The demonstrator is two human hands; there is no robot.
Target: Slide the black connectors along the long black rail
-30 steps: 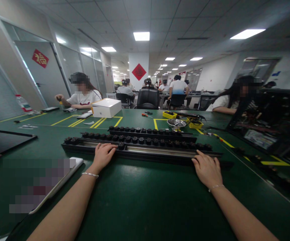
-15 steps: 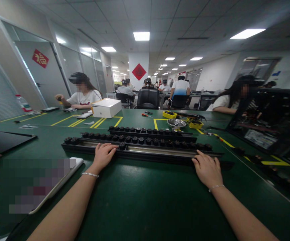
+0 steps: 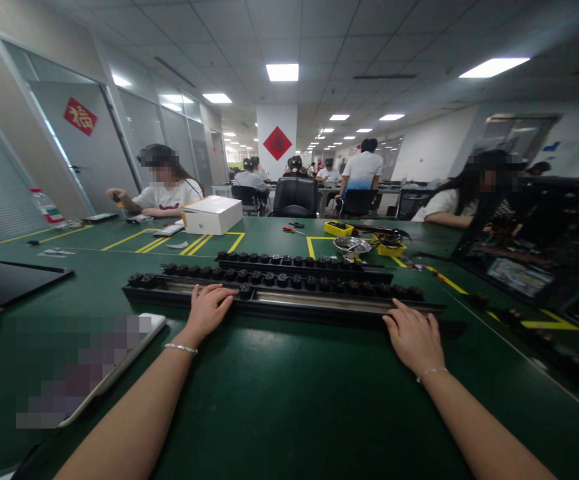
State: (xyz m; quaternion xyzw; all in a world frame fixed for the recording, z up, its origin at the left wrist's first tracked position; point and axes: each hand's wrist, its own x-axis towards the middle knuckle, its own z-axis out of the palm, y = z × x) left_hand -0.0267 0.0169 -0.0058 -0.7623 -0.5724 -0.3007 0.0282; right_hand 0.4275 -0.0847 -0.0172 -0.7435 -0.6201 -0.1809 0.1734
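In the head view a long black rail (image 3: 319,308) with a metallic channel lies across the green table. My left hand (image 3: 211,308) rests over its left part, fingers stretched out, the fingertips at or touching a small round black piece (image 3: 245,291) in the channel. Toward the rail's right end lies my right hand (image 3: 416,335), palm down with its fingers apart on the front edge. Several similar black pieces (image 3: 283,280) line up just behind the channel, and a further black rail (image 3: 309,264) bearing more of them stands beyond.
A phone-like slab (image 3: 154,327), partly blurred, lies left of my left arm. Farther back are a white box (image 3: 214,215), a metal bowl (image 3: 352,247), yellow bins (image 3: 338,229) and a screwdriver (image 3: 292,230). A dark open case (image 3: 534,247) stands right; co-workers sit around.
My left fingertips and the round black piece beside them have shifted slightly to the right. My right hand has stayed put. A person in the background has risen a little.
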